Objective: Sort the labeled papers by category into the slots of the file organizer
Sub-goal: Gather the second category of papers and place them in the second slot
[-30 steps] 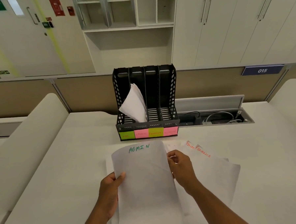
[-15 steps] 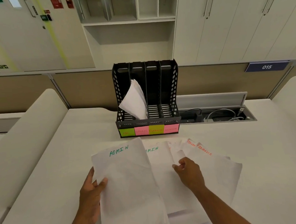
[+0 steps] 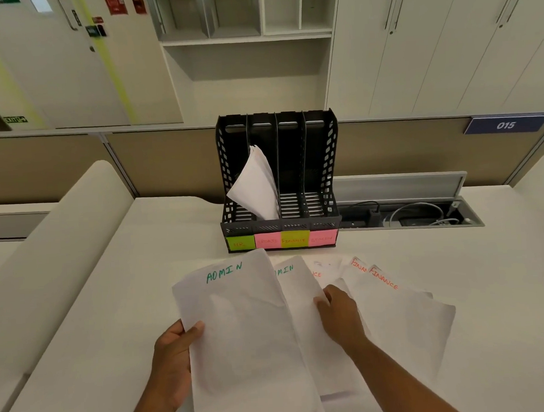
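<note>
Seemingly early: one bundle (image 3: 257, 187) sits in the second-left slot of the far file organizer (image 3: 326, 159); left hand (image 3: 173, 365) pinches an ADMIN sheet (image 3: 239, 333), right hand (image 3: 341, 315), grip unclear, rests on unsorted papers (image 3: 406, 318) fanned on the near tabletop (image 3: 112, 308).

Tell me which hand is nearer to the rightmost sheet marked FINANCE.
Right. The right hand lies on the fanned papers, just left of the FINANCE sheet. The left hand grips the top ADMIN sheet at the far left of the fan.
</note>
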